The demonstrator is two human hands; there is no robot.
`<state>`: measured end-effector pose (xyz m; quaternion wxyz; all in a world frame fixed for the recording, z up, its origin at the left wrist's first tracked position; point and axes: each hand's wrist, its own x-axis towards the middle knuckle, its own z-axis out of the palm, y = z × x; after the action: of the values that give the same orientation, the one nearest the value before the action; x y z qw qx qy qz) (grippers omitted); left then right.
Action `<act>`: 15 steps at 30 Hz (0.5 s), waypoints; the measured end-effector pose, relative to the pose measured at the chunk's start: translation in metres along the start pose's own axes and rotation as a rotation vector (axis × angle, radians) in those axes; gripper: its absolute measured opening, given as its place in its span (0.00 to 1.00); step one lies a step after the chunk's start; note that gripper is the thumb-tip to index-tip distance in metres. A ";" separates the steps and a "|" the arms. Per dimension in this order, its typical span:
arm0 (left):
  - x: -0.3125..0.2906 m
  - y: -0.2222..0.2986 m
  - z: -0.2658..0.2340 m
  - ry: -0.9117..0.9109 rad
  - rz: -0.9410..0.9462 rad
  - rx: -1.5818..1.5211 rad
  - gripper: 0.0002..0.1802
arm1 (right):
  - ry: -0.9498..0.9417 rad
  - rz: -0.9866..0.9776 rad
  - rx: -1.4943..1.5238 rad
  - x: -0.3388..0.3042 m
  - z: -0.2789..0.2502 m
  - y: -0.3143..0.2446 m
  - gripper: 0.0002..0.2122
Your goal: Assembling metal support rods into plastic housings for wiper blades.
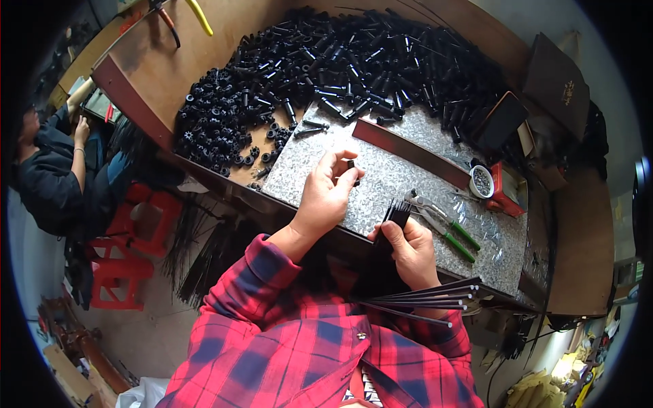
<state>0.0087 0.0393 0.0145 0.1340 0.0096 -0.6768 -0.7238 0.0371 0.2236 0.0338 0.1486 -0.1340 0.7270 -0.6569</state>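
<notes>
My left hand [325, 192] is closed, pinching a small black cylindrical part [352, 165] between thumb and fingers above the speckled board [299, 163]. Lower and to the right, my right hand [412, 253] grips a black bundle of thin rods [396, 212], whose narrow prongs stick up above the thumb. Thin dark rods with pale tips [435, 299] fan out across my right forearm; whether they belong to the same bundle I cannot tell. Right of that hand lie green-handled pliers [445, 228], touching nothing I hold. A few black tubular parts [311, 128] rest on the board's far left edge.
A large heap of black plastic parts [354, 54] fills the back of the bench. A dark red bar [411, 155] lies across the board. At right are a white cup of small bits [481, 181] and a red box [507, 190]. Another person [54, 163] sits at left near red stools [122, 272].
</notes>
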 end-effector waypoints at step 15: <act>-0.012 0.034 0.012 -0.200 -0.068 -0.254 0.11 | -0.035 0.010 0.019 0.002 0.001 0.006 0.09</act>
<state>0.0242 0.0522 0.0468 0.0417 -0.0567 -0.5889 -0.8051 0.0359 0.2230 0.0273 0.1658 -0.1401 0.7186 -0.6607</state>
